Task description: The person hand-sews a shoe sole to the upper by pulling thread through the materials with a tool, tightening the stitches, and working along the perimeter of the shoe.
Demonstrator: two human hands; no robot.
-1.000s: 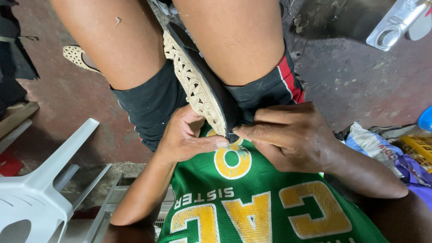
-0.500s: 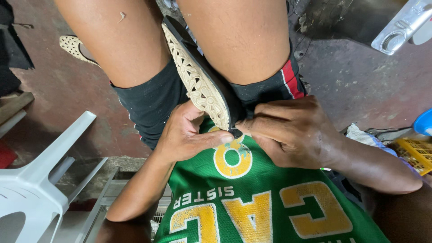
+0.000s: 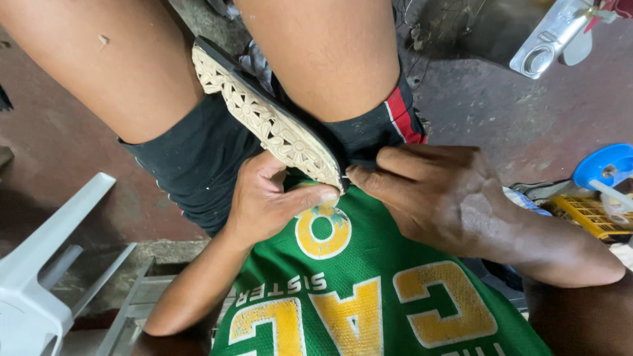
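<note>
I've got the cream, flower-patterned rubber shoe sole (image 3: 267, 118) wedged between my knees — left hand (image 3: 273, 198) pinching its near tip with thumb closed on it, right hand (image 3: 438, 198) gripping the black edge opposite. Best to keep both pinches even and knees tight.

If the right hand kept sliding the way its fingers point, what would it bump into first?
The right hand points leftward, its fingertips already at the end of the cream patterned shoe sole. Going on, it would likely meet the left hand's thumb pressed there, though depth is hard to judge.
</note>
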